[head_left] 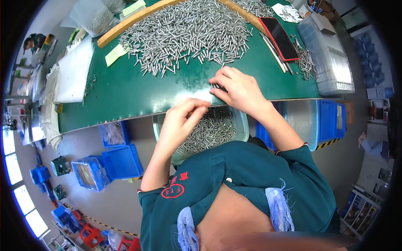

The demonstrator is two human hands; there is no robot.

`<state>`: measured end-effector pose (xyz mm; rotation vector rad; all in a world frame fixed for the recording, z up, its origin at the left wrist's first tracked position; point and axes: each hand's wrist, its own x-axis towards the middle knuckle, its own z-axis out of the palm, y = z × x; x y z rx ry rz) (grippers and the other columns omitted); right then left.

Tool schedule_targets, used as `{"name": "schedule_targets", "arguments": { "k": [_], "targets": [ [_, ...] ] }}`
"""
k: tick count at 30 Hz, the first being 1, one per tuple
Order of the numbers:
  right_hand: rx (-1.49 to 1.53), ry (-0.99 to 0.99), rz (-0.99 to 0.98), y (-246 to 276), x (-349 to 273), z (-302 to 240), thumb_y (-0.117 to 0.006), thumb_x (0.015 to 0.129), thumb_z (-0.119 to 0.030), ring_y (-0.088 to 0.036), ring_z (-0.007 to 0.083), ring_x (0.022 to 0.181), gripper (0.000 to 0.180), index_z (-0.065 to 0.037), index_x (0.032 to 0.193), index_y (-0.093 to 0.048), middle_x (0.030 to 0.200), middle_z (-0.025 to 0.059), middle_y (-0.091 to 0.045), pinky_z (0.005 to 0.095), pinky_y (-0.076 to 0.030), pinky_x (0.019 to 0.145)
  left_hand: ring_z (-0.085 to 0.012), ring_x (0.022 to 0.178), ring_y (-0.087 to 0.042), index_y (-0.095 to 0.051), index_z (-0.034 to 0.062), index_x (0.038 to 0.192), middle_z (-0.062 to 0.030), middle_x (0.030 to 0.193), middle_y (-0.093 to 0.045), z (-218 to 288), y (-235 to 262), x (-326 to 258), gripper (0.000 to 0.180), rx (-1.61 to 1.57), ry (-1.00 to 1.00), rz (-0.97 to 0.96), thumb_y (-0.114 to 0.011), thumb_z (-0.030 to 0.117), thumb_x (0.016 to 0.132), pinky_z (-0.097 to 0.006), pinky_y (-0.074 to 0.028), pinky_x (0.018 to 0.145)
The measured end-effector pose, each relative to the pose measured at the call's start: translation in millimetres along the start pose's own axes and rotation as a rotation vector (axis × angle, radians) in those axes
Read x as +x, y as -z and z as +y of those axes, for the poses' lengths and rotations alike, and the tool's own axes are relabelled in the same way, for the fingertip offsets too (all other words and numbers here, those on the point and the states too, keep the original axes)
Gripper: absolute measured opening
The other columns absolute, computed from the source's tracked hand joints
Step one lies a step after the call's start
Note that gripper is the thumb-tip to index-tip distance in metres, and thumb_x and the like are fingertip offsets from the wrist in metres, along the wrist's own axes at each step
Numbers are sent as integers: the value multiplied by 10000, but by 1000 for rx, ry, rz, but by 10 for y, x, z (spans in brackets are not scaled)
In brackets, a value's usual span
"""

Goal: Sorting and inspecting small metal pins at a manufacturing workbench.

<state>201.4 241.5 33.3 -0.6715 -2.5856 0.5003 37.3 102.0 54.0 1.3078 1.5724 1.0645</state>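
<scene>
A big heap of small silver metal pins (184, 33) is spread over the green table (130, 88). Near the table's front edge, my right hand (239, 88) curls its fingers round several metal pins (215, 86), whose ends show between thumb and fingers. To its left, just over the edge, my left hand (180, 118) has thumb and fingertips brought together; whatever lies between them is too small to make out. Beneath both hands, a pale green basket (241, 125) holds many more loose pins (211, 129).
Wooden strips (125, 26) bound the heap at the back. A red-edged phone (279, 39), pen-like sticks (274, 54) and a small pin pile (305, 60) lie to the right, beside clear plastic trays (328, 58). White sheets (75, 71) lie left; blue bins (121, 161) stand below.
</scene>
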Motion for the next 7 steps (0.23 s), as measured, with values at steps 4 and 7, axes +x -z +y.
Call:
{"name": "schedule_targets", "arguments": {
  "k": [4,7],
  "targets": [
    [58,66,-105,68,-63,-127,-713,821,-228,-625,222,895,196,-118,977,-664,949,23,-592,366,-525,723,-173,941,-664,-595,-40,1230,-128,1073,-681,-419,-115,-209,327,-659,365,-222,-520,187,1007,-300,-533,847],
    [51,104,-229,78,-127,-241,-709,830,-225,-625,207,961,217,-146,1027,-666,1010,2,-607,334,-531,739,-264,1099,-642,-515,-43,1318,-166,1182,-650,-558,-162,-138,447,-1078,496,-250,-568,251,986,-359,-520,949]
  ]
}}
